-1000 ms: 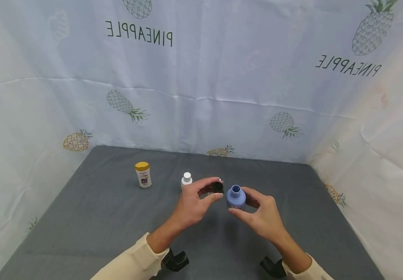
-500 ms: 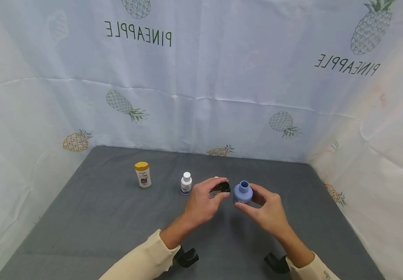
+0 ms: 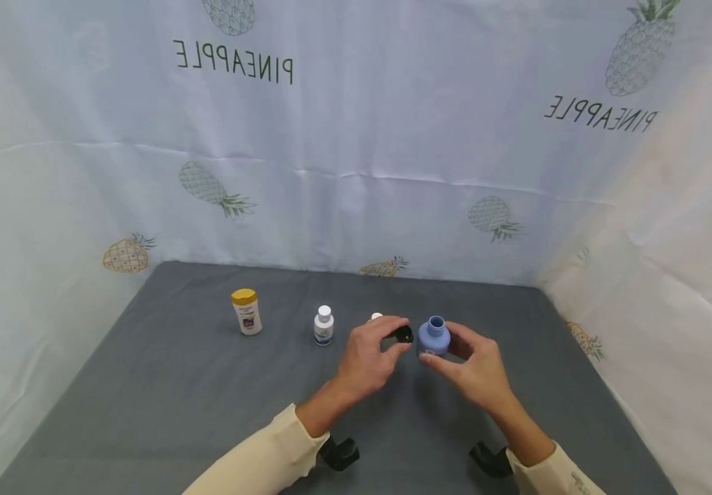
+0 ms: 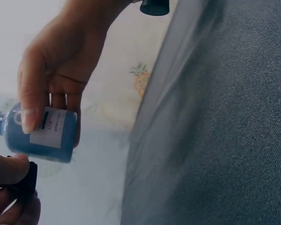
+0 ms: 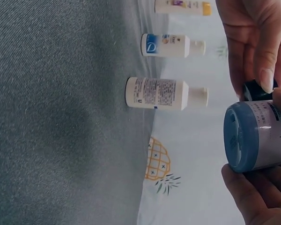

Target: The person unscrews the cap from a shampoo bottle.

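Note:
Thumb and fingers of my left hand (image 3: 366, 357) pinch a black bottle cap (image 3: 404, 334). My right hand (image 3: 478, 366) grips a small blue bottle (image 3: 434, 341) around its body, thumb in front. The bottle's neck is uncapped and points up, tilted slightly toward the head camera. A narrow gap separates cap and bottle in the head view. In the left wrist view a pale label (image 4: 49, 133) shows on the bottle's side, beside the right thumb. The right wrist view shows the bottle's base (image 5: 234, 138), with the black cap (image 5: 256, 91) just past it.
On the grey tabletop (image 3: 164, 385) stand a white bottle with a yellow cap (image 3: 247, 315) and a white bottle with a blue label (image 3: 324, 328). A third white bottle (image 5: 157, 93) is mostly hidden behind my left hand in the head view. A pineapple-print curtain (image 3: 343, 137) hangs around.
Both hands have moved to the right and slightly away, carrying the cap and the blue bottle. The white bottle with the blue label, partly covered by the left hand before, now shows fully.

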{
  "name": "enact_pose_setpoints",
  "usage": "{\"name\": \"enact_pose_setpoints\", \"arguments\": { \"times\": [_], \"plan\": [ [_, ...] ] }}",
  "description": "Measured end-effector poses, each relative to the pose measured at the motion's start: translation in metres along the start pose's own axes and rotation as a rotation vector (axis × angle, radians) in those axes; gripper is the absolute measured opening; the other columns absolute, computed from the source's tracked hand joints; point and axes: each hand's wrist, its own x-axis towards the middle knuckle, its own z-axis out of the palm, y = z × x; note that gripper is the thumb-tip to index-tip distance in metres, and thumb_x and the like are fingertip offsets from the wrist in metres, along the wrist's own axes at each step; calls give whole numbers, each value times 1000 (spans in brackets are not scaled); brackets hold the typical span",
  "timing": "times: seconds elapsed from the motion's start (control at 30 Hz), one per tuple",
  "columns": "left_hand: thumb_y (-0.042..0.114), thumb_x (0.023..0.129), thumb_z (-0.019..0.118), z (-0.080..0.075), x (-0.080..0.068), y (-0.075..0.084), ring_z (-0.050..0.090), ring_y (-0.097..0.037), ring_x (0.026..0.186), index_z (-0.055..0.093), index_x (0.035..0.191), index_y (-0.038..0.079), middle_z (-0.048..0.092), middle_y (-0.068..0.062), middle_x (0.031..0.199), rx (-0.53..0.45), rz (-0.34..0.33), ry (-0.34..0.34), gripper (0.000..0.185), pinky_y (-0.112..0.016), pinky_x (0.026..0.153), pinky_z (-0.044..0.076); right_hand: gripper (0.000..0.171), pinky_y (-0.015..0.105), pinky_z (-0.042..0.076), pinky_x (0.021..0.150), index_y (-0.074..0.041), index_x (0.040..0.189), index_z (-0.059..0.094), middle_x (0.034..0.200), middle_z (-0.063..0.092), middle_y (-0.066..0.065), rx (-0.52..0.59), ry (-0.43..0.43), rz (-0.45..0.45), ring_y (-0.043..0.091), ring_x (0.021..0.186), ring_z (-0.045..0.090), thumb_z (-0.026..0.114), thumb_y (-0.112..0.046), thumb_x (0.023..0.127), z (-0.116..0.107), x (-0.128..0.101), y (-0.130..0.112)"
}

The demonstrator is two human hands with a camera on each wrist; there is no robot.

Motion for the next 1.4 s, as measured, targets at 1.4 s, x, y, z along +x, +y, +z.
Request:
{"name": "enact_pose_setpoints", "arguments": {
  "times": [1.4],
  "plan": [
    [13, 91, 81, 51, 20, -14, 75, -22, 113, 73, 127, 8, 76, -8, 126, 190, -139, -14, 37, -36, 98, 61, 62, 41, 60, 97, 4, 139, 61, 135, 68, 26, 31, 7, 201, 42, 122, 69, 87, -15, 86, -6, 13, 56]
  ]
}}
